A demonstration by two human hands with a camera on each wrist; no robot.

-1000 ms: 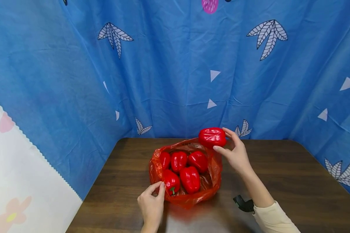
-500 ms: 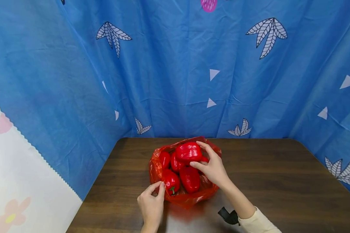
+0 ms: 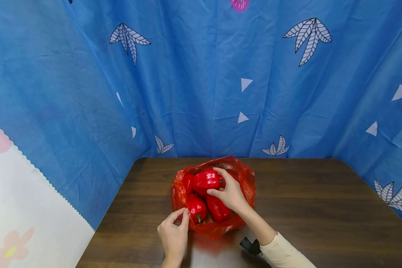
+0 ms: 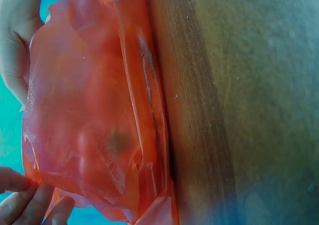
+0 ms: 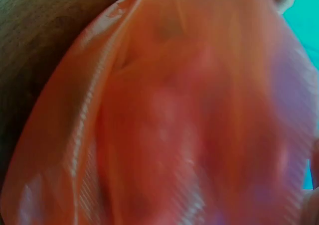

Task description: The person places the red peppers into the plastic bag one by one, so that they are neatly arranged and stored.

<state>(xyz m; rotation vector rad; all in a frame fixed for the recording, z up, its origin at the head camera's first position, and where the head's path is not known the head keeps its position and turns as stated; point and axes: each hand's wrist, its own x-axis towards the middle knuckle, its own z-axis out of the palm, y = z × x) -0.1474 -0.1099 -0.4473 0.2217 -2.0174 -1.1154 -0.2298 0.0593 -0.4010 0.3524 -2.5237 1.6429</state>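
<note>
A red plastic bag [image 3: 246, 186] stands on the table with its mouth spread wide. Several red bell peppers lie inside, among them a front-left pepper [image 3: 197, 208] with a green stem and another pepper [image 3: 217, 209] beside it. My right hand [image 3: 232, 191] reaches over the bag and holds a bell pepper [image 3: 206, 181] by its stem end, thumb below and fingers above, on top of the others. My left hand [image 3: 174, 232] pinches the bag's near-left rim. In the left wrist view the left fingers [image 4: 32, 202] grip the bag's edge, and peppers show dimly through the film.
The bag rests on a dark wooden table [image 3: 308, 201]. A blue patterned curtain [image 3: 194, 82] hangs behind the table, and a white cloth [image 3: 23, 201] hangs at the left. A black wrist mount [image 3: 250, 245] sits beside the right forearm.
My right hand has carried the bell pepper left and down, from the bag's back-right rim into its mouth over the other peppers. My left hand has kept its place at the rim.
</note>
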